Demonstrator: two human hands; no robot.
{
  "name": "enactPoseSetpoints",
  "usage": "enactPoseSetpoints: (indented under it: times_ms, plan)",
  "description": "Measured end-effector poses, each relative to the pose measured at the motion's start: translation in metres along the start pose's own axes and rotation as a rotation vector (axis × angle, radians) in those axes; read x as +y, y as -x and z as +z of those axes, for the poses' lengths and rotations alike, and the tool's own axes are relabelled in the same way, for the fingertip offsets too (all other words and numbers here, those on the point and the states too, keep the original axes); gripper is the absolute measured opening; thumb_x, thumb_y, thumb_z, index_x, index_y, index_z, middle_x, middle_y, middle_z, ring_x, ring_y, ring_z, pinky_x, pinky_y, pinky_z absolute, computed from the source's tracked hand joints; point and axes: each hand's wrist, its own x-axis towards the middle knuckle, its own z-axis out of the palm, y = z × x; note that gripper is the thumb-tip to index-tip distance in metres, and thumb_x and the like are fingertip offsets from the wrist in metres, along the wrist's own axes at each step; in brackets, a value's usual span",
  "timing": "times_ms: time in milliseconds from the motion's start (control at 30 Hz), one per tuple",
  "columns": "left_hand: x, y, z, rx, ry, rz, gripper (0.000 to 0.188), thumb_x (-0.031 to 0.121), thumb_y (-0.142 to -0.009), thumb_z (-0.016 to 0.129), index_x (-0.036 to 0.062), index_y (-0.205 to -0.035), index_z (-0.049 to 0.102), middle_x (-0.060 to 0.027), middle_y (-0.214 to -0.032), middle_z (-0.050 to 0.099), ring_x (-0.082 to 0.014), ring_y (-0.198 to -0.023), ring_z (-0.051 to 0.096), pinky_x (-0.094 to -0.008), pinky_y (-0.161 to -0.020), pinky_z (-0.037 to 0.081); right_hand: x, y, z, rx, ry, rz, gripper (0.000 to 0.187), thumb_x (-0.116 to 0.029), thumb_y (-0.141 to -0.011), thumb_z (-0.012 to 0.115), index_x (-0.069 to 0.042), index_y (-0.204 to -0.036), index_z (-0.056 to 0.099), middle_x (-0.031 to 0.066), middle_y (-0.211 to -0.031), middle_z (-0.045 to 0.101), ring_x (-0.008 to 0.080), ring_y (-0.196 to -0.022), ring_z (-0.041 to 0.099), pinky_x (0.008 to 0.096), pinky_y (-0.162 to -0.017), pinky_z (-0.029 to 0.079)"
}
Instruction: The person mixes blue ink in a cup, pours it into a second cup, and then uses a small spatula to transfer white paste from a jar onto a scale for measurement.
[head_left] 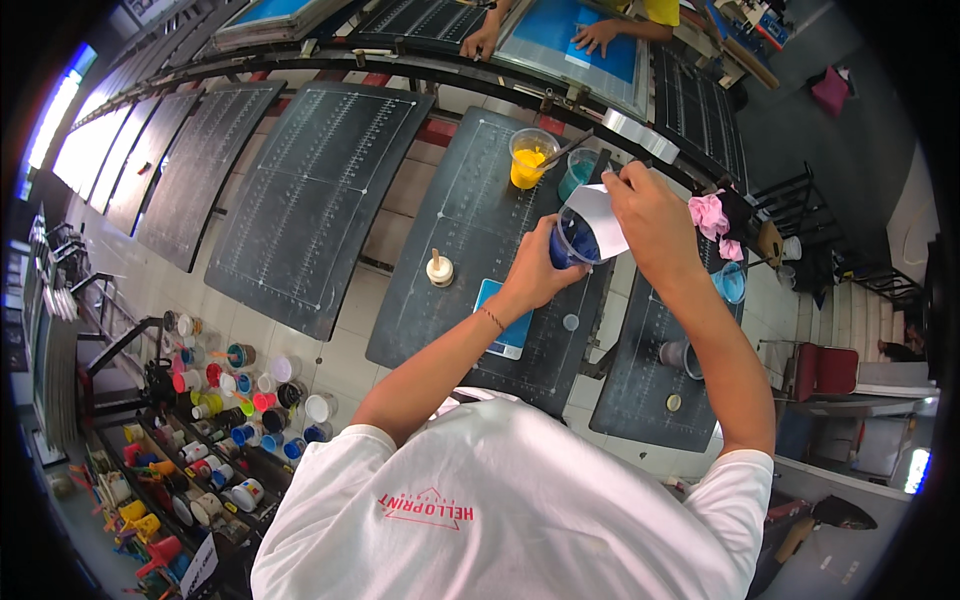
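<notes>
A clear plastic cup of dark blue ink [572,246] is gripped by my left hand [537,268], fingers wrapped round its side. My right hand [655,222] is closed just above and beside it, pinching a white card [603,216] whose lower part reaches the cup's mouth. Whether the card touches the ink, I cannot see. Beyond them on the black board stand a clear cup of yellow ink [526,168] with a dark stick in it and a cup of teal ink [576,176]. A blue-and-white digital scale [508,334] lies partly under my left forearm.
A small white pot with a stick [439,268] and a small round lid [571,322] sit on the board [470,200]. Right are pink crumpled cloths [709,215] and a light blue cup [730,283]. Ink tubs crowd the lower left. Across the rail, another person's hands rest on a screen frame [520,40].
</notes>
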Motion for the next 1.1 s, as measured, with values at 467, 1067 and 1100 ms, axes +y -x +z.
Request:
enactPoseSetpoints:
  times_ms: [467,1067,1100]
  plan:
    - [0.001,0.007,-0.007,0.007,-0.013,-0.048,0.081,0.026,-0.076,0.086,0.0005,-0.139,0.042,-0.0219,-0.128,0.059,-0.0336,-0.121,0.059,-0.0427,-0.103,0.047,0.036,0.02,0.001,0.153,-0.444,0.45,0.023,-0.014,-0.092,0.066,0.0,-0.108,0.076,0.0154,-0.097,0.069,0.0303,-0.086,0.068,0.0359,-0.074,0.052]
    - [-0.024,0.118,-0.053,-0.11,0.404,-0.31,0.088,0.022,-0.077,0.085,-0.0007,-0.145,0.034,-0.0123,-0.132,0.054,-0.0203,-0.124,0.053,-0.0362,-0.108,0.043,0.004,0.078,0.235,-0.103,-0.678,0.68,0.03,-0.023,-0.086,0.067,-0.002,-0.106,0.075,0.0216,-0.101,0.072,0.0403,-0.097,0.068,0.046,-0.089,0.053]
    - [-0.024,0.12,-0.053,-0.105,0.393,-0.297,0.089,0.021,-0.076,0.086,-0.0006,-0.145,0.034,-0.0125,-0.133,0.053,-0.0204,-0.125,0.053,-0.0362,-0.108,0.043,0.0,0.073,0.238,-0.137,-0.7,0.641,0.03,-0.023,-0.086,0.066,-0.002,-0.106,0.075,0.0219,-0.102,0.072,0.0402,-0.098,0.068,0.0457,-0.09,0.052]
